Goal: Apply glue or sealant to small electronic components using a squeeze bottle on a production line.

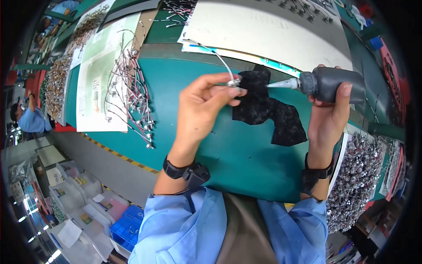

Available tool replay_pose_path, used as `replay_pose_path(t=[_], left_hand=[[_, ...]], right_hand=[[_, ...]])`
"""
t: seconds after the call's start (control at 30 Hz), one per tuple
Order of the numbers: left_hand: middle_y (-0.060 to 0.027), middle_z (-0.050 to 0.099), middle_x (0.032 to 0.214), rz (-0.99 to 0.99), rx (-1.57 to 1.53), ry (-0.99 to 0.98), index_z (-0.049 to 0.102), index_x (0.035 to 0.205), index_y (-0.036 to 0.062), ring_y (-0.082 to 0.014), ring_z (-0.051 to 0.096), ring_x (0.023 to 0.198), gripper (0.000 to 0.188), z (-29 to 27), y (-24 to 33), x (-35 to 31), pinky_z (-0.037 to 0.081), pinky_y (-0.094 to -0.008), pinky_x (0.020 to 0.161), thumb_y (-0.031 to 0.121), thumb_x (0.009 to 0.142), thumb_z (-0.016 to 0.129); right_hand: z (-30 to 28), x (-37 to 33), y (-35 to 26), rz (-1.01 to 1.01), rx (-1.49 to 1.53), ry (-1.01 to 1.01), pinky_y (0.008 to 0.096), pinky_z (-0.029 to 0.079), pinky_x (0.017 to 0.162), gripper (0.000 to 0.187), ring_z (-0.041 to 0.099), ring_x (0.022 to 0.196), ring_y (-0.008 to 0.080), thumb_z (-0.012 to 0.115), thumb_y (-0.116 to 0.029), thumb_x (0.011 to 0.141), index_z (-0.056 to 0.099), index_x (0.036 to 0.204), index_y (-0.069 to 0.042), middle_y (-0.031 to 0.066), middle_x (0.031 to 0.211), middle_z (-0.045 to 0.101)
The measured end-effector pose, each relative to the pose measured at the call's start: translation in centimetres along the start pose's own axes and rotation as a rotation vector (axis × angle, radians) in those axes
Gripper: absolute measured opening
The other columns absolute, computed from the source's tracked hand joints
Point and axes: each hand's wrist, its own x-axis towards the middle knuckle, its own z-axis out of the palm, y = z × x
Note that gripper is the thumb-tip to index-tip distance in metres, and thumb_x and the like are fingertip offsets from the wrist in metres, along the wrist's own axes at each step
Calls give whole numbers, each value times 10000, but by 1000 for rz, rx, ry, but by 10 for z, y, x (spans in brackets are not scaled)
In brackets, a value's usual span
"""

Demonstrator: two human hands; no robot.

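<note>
Between the thumb and fingers of my left hand [204, 103] is a small metal part with wire leads [234, 82], its pale wires curving up and away to the left. My right hand [327, 114] is wrapped round a dark grey squeeze bottle [340, 83]. The bottle lies on its side, its tapered translucent nozzle [283, 83] aimed left at the metal part, with a gap between them. Beneath the nozzle a crumpled black cloth [288, 123] rests on the green tabletop [237, 163].
A heap of similar wired parts [134, 88] lies left, partly over a pale printed sheet [90, 99]. A white board [263, 31] spans the far side. Many metal parts [356, 176] are piled at right. Clear bins and a blue crate [127, 224] stand lower left; a co-worker [33, 116] is beyond.
</note>
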Motion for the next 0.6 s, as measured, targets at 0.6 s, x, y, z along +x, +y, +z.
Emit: replay_pose_path(t=[0.6], left_hand=[[-157,545,924,46,39,-2,543,884,-83,-237,611,763,131,5,-17,-6,513,-244,598,-62,754,540]], right_hand=[[13,-16,19,-205,-167,-55,355,415,832,677,484,1007,270,542,-462,750,330,1162,30,184,1046,492]])
